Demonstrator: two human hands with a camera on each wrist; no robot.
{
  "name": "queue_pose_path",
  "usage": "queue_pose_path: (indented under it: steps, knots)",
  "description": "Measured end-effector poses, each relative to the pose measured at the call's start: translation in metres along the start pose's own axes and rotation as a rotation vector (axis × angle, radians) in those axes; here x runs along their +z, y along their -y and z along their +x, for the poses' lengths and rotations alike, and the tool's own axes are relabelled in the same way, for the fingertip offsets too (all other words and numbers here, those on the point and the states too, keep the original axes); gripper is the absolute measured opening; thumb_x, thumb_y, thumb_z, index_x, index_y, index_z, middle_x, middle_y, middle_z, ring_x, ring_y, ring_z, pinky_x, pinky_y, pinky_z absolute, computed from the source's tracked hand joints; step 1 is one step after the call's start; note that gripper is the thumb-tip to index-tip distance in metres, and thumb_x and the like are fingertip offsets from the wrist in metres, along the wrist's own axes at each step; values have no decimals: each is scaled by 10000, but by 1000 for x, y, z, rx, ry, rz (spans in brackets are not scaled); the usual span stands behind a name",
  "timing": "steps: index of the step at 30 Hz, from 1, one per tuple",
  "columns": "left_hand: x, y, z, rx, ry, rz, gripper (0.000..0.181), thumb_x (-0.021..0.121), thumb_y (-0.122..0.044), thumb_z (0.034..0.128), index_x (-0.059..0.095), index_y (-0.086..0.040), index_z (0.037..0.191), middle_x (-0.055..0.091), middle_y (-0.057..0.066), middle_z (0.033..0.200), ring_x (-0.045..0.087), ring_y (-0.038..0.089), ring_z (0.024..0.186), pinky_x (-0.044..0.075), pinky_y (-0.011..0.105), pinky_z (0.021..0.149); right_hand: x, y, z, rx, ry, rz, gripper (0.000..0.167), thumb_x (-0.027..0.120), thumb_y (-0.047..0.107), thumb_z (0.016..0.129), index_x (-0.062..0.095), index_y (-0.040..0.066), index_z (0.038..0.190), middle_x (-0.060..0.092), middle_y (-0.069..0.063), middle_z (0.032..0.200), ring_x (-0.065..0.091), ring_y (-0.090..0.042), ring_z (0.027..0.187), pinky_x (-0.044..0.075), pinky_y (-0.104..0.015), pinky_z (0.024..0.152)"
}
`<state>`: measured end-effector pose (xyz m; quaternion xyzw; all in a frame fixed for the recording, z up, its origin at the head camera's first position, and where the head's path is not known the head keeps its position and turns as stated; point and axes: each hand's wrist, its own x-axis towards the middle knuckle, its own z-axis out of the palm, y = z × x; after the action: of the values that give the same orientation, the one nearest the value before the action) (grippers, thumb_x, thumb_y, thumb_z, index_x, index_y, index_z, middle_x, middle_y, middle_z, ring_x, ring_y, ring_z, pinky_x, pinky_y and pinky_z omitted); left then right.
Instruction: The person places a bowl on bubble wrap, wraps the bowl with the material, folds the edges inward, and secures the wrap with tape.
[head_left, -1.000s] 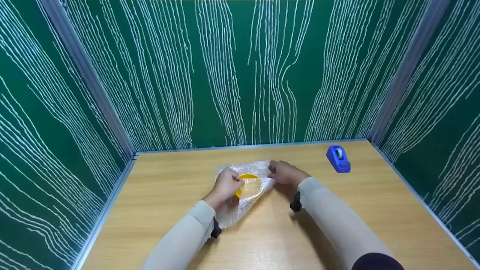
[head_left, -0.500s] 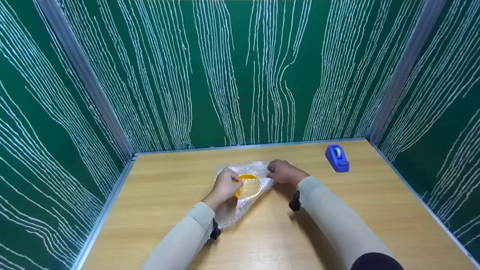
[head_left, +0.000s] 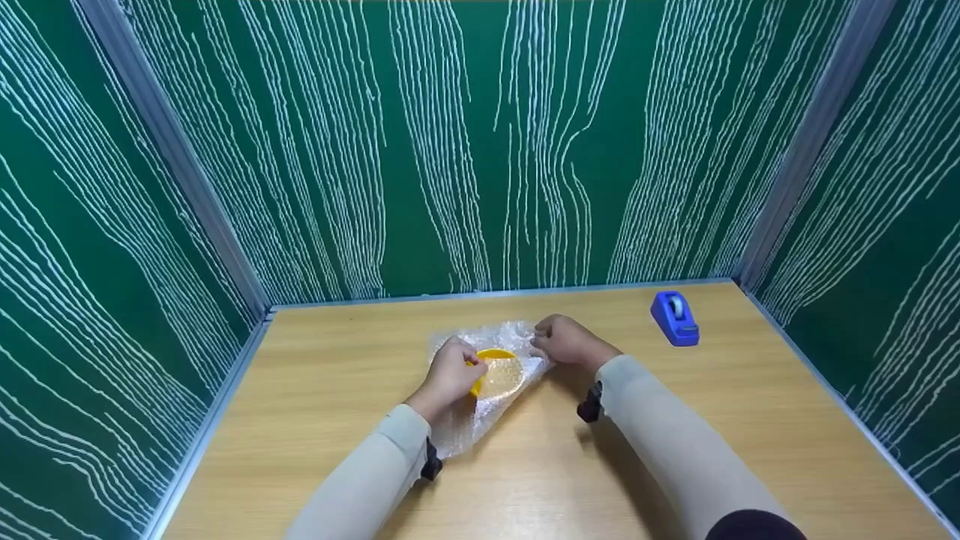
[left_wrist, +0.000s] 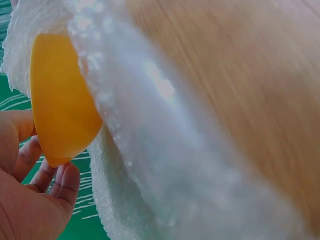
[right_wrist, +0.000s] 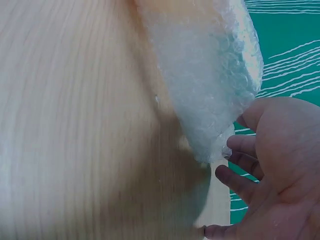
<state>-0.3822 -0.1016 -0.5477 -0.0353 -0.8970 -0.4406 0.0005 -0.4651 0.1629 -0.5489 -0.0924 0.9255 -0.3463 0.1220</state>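
A yellow bowl (left_wrist: 60, 95) stands partly under a sheet of bubble wrap (head_left: 454, 435) on the wooden table. In the head view only part of its yellow rim (head_left: 496, 352) shows uncovered; the rest lies beneath a folded flap. My left hand (head_left: 448, 375) holds the bowl's left side between thumb and fingers, seen up close in the left wrist view. At the sheet's right corner, my right hand (head_left: 568, 343) pinches the bubble wrap, with the other fingers spread apart in the right wrist view.
A blue tape dispenser (head_left: 676, 319) with a roll in it stands at the back right of the table (head_left: 322, 375). Green panels (head_left: 420, 150) with white wavy lines rise at the back and both sides.
My right hand has shifted slightly at the wrap's corner, its fingers moving a little up and away. The left hand, the bowl and the tape dispenser stay put.
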Motion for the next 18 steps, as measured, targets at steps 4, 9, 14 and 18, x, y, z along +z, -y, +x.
queue_pose_path:
  steps: [4,9,14,18]
  knots:
    - [1,2,2,-5,7,-9,119,832,-116,1022,735,-69,970,623,68,1171,610,219,1061,643,373,1012,0,3,1,23,-9,33,507,657,293,1143,628,7,1560,637,-225,1595,623,-372,1332,523,-563,1248]
    - [2,2,3,-60,25,-21,133,822,-137,1038,691,-111,1041,606,58,1187,611,224,1068,646,356,1037,3,7,2,114,-57,192,455,640,232,1153,629,109,1591,603,-166,1646,601,-355,1464,495,-548,1293]
    - [2,2,3,-49,11,-28,120,816,-135,1036,701,-102,1023,615,63,1181,616,229,1068,644,374,1031,5,13,2,54,-171,252,435,660,157,1134,659,123,1568,655,-171,1565,687,-353,1387,631,-455,1129]
    - [3,1,3,-38,1,-26,134,814,-130,1032,685,-96,1020,621,69,1171,614,229,1055,635,372,1003,6,17,-1,15,-236,259,439,685,155,1121,660,120,1558,693,-183,1491,737,-338,1256,671,-438,1026]
